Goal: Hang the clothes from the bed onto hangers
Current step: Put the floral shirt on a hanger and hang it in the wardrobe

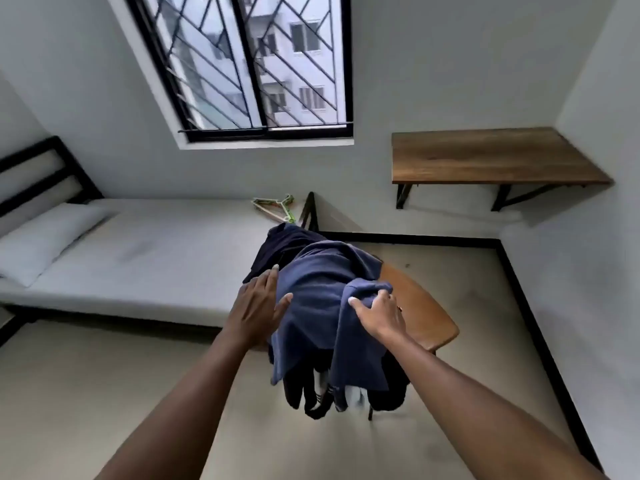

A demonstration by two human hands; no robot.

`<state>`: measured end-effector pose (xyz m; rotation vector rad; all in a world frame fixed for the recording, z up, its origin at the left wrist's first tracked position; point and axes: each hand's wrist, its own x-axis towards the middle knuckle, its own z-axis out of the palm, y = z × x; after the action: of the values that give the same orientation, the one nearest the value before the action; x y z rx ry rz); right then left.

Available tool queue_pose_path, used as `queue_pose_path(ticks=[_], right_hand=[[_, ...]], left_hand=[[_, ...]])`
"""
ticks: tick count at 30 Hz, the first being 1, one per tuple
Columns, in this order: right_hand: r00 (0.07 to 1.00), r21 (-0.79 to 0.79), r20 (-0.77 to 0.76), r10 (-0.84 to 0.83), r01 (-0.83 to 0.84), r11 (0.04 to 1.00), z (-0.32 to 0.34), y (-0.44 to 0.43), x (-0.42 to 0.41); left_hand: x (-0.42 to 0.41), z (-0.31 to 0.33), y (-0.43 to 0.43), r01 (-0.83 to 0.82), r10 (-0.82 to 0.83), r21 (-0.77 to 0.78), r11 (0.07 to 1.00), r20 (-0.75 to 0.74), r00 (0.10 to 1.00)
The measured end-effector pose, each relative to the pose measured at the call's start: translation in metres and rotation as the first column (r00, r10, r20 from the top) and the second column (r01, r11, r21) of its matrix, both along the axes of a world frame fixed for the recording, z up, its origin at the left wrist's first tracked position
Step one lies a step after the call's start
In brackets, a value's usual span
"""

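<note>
Forearms [180, 403] come first, both bare, rising from 5 and 7 o'clock toward the middle of the view. They meet at a pile of clothes [384, 398] heaped on a rounded wooden seat [426, 317] at the centre, just beside the foot end of the bed [156, 265] rather than on it. On top lies a blue garment [322, 282]. A darker navy piece [284, 247] shows behind it at 12 o'clock, and black striped fabric [317, 393] hangs below at 6 o'clock.

The left hand [258, 306] lies flat against the blue garment's left side, fingers straight and close together, thumb spread out, probably to steady the heap so it does not slide off. The right hand [377, 315] has its fingers curled over a bunched fold of the same garment, gripping it, which looks like the start of lifting that one piece free.

Hangers [275, 207] (pale green and cream, how many I cannot tell) rest on the mattress at 12 o'clock from the pile, near enough to reach once a garment is in hand. None carries clothing, so the hanging appears not yet begun.

A white pillow [45, 240] sits at 9 o'clock, a barred window [256, 64] at 12, and a wooden wall shelf [491, 157] at 2 o'clock.
</note>
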<state>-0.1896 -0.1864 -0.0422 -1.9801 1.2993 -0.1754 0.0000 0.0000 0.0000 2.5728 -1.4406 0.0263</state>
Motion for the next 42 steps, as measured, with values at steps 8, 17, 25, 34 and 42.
queue_pose_path(ticks=[8, 17, 25, 34, 42], right_hand=[[0.891, 0.065, -0.212, -0.401, 0.422, 0.904, -0.021, 0.027, 0.084], [0.918, 0.088, 0.055, -0.394, 0.388, 0.917, 0.024, -0.008, 0.136], [0.809, 0.242, 0.307, -0.502, 0.444, 0.863, 0.006, 0.012, 0.18], [0.69, 0.432, 0.275, -0.669, 0.533, 0.727, 0.008, -0.022, 0.207], [0.534, 0.606, 0.488, -0.69, 0.362, 0.708, 0.109, -0.016, 0.301]], left_hand=[[0.142, -0.015, -0.062, 0.112, -0.107, 0.01, 0.994, -0.205, 0.973], [0.224, -0.043, -0.147, 0.142, -0.086, 0.152, 0.978, -0.328, 0.941], [0.26, -0.053, -0.181, 0.342, -0.303, 0.093, 0.935, -0.289, 0.908], [0.265, -0.043, -0.217, 0.342, -0.287, -0.074, 0.937, -0.721, 0.63], [0.336, 0.025, -0.221, 0.149, -0.299, -0.278, 0.949, -0.943, 0.143]])
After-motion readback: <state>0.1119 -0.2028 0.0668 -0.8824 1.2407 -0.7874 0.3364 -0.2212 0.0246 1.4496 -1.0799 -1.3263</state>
